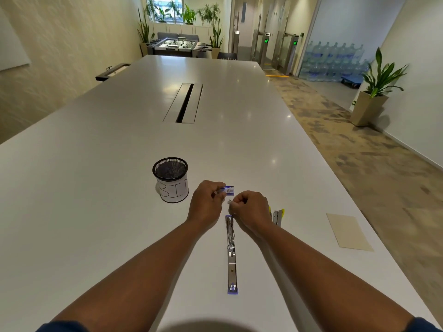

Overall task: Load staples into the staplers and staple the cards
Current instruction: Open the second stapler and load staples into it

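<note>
A purple stapler (231, 255) lies fully unfolded on the white table (96, 176), its metal channel facing up. Above its far end my left hand (206, 202) holds a small blue staple box (227, 190). Beside it my right hand (250, 209) pinches a short strip of staples (230, 202) between fingertips. A yellow stapler (277, 216) lies to the right, partly hidden behind my right hand. A beige card (348, 231) rests near the table's right edge.
A black mesh cup (170, 179) with a paper label reading "BIN" stands left of my hands. A cable slot (184, 103) runs along the middle of the table. The right table edge drops to carpeted floor.
</note>
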`<action>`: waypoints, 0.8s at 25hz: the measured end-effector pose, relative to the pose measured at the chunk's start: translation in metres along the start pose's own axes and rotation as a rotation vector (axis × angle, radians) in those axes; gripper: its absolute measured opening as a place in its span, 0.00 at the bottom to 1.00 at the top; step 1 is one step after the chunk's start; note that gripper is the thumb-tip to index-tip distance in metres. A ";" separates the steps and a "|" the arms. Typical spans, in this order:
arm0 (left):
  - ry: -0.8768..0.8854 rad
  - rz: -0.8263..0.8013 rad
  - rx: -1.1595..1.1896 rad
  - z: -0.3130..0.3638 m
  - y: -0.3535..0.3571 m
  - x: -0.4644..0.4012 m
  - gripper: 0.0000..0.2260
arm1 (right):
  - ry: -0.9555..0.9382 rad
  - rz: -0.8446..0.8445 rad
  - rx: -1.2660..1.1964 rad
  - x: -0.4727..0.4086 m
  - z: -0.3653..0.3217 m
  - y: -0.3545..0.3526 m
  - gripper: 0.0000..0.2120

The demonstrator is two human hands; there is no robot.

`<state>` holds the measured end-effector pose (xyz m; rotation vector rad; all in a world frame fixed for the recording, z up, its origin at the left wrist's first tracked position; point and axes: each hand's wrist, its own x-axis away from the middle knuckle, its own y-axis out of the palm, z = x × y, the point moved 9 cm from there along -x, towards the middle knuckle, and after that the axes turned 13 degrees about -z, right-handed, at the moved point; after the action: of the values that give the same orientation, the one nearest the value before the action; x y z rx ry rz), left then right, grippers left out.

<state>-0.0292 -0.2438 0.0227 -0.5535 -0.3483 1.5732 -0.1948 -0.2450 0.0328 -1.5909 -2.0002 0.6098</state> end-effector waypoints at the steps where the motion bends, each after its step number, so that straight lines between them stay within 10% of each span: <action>1: 0.002 -0.018 0.018 0.001 0.001 0.004 0.09 | -0.003 0.001 -0.025 0.003 0.001 0.000 0.07; 20: 0.020 -0.166 0.318 0.014 0.004 0.086 0.05 | -0.191 -0.006 -0.331 0.087 -0.003 0.010 0.11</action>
<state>-0.0412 -0.1577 0.0210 -0.2860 -0.1203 1.4258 -0.2014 -0.1578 0.0389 -1.7705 -2.3444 0.4595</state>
